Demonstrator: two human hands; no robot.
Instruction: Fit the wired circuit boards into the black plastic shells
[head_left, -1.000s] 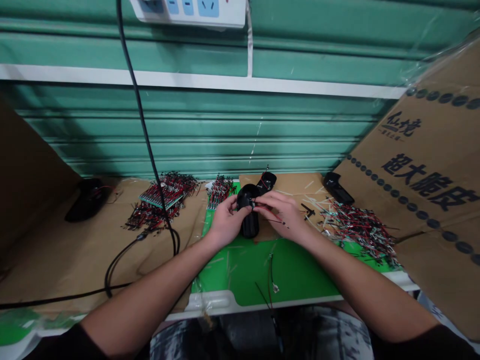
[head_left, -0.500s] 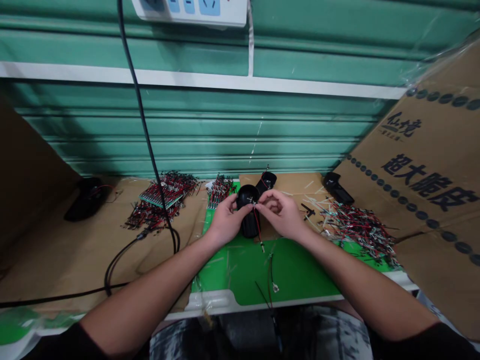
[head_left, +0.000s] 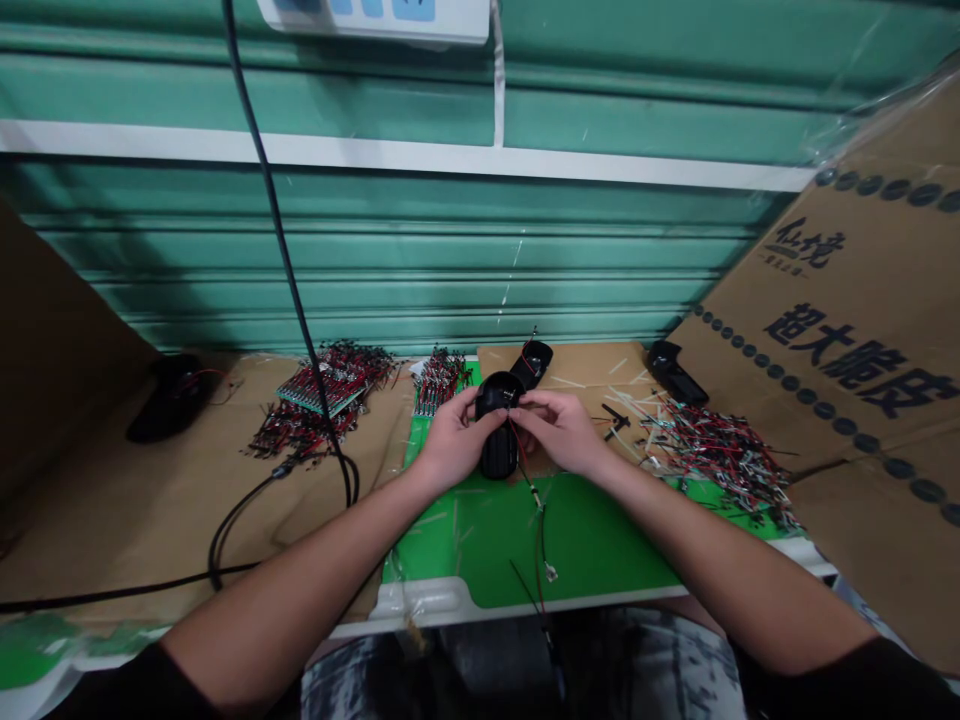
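Nearest: person's patterned trousers [head_left: 652, 665] showing under the bench edge. Loose wires [head_left: 544, 550] are lying on the grn bench top [head_left: 615, 540], some trailing over the white rim [head_left: 427, 597] twd the lap.

Just beyond, mid-bench: blk housing [head_left: 499, 457] is resting btwn both hands, hollow rounded end pointing away. L hand [head_left: 455, 437] is gripping its L side, thumb pressing near the middle. R hand [head_left: 562, 432] is pinching the upper end of a thin red/blk lead [head_left: 523, 470] at the housing's R edge; tips of both hands are nearly meeting, can't tell if touching. Lead's lower end is hanging twd the loose wires; contact unclear.

Behind, slightly R: 2nd blk housing [head_left: 535, 366] w/ a red wire sticking up. Far R: wire heap [head_left: 727, 460] spreading beside pale strips [head_left: 626, 385], another blk housing [head_left: 675, 373] lying behind. L of centre: small wired board [head_left: 436, 385], then board stack [head_left: 322, 390] w/ blk cable [head_left: 283, 230] crossing in front. Far L: dark housing [head_left: 169, 400] lying on cardboard.

R side: printed carton [head_left: 862, 380] standing. Back: grn ribbed wall [head_left: 600, 230], white power strip [head_left: 382, 20] showing at top.
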